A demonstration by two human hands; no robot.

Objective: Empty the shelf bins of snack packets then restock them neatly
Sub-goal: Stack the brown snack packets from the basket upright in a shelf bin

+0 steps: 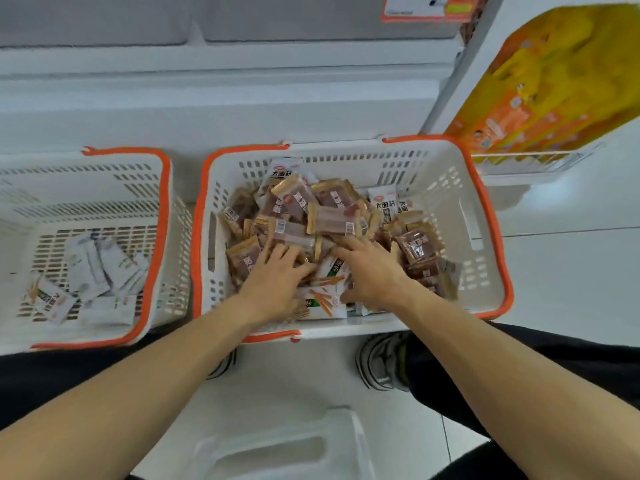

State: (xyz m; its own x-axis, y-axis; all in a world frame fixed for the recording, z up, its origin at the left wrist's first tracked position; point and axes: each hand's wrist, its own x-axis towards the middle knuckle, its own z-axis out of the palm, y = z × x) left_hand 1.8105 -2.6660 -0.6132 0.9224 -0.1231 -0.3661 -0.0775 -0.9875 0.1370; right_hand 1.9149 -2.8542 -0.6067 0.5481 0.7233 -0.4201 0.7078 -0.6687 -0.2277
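Both hands flat on snack packets (304,233), left hand (277,277), right hand (369,271), fingers spread, gripping nothing

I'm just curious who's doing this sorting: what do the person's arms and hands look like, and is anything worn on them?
Both forearms are bare, no sleeves showing. The left hand and right hand have no gloves, and no rings or watch can be seen.

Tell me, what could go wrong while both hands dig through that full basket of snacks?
Brown packets are heaped high in the middle basket; the left hand and right hand rummaging could tip some over the rim. White packets lie mixed among them, so some may get missed when sorting toward the left basket. Pressing down might crush contents.
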